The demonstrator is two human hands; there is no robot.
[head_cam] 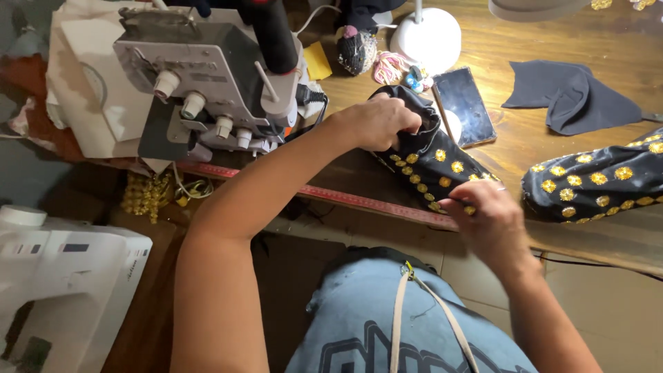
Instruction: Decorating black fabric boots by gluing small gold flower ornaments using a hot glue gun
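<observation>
Fabric (431, 162), black with gold sequin rounds, lies on the table (525, 138) just right of the serger (207, 83). Your left hand (378, 122) is closed on its upper end, nearest the serger; your right hand (487, 221) pinches its lower edge at the table's front, over the tape (345, 197). Farther from the serger lie a phone (464, 105), a second sequinned piece (597, 181) and a grey scrap (573, 97).
</observation>
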